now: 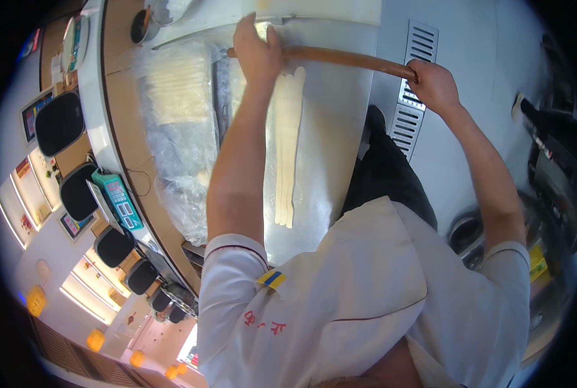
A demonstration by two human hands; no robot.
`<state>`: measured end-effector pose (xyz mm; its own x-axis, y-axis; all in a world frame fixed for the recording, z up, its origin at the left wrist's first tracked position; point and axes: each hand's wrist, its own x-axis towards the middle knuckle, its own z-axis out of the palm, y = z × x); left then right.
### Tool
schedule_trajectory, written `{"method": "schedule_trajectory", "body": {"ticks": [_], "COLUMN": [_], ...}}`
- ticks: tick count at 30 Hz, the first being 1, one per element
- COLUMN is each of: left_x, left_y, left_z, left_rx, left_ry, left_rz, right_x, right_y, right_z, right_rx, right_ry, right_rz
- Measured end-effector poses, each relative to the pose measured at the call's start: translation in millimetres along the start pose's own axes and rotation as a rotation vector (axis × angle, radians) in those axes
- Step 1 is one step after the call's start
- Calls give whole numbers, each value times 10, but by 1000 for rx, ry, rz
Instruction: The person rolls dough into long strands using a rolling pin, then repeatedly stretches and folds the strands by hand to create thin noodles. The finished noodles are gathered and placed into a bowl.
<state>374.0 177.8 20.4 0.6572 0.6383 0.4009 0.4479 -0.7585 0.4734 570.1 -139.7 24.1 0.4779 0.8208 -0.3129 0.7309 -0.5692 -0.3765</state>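
Observation:
A long wooden rolling pin runs crosswise over the far part of the metal worktop. My left hand holds it from above near its left end, fingers stretched forward past it and the thumb apart. My right hand is closed around the right end, out beyond the worktop's right edge. Several long pale dough strips lie side by side on the metal worktop, just nearer to me than the pin. To their left, a batch of pale dough pieces rests beneath clear plastic sheeting.
A teal weighing scale stands on the counter at left, with black chairs beyond. A dark container sits at the far left corner. A floor drain grate runs right of the worktop. Equipment stands behind my right arm.

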Motion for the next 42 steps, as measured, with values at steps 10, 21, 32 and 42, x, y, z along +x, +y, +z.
{"method": "schedule_trajectory", "body": {"ticks": [10,21,32,42], "left_x": [-3962,-5285,-5022,-4624], "left_y": [0,522,366,446], "left_z": [-1758,-2099,-1897,-2053], "left_rx": [277,265,-1,188], "left_ry": [81,42,331,408], "left_rz": [-1024,-1436,-1710,-1460], "right_x": [801,918,1055,569], "right_y": [-938,-2209,-2499,-2783], "right_z": [75,920,1065,1027], "right_rx": [33,-9,-221,26], "right_ry": [253,193,60,-215], "right_rz": [-575,-740,-593,-921]}}
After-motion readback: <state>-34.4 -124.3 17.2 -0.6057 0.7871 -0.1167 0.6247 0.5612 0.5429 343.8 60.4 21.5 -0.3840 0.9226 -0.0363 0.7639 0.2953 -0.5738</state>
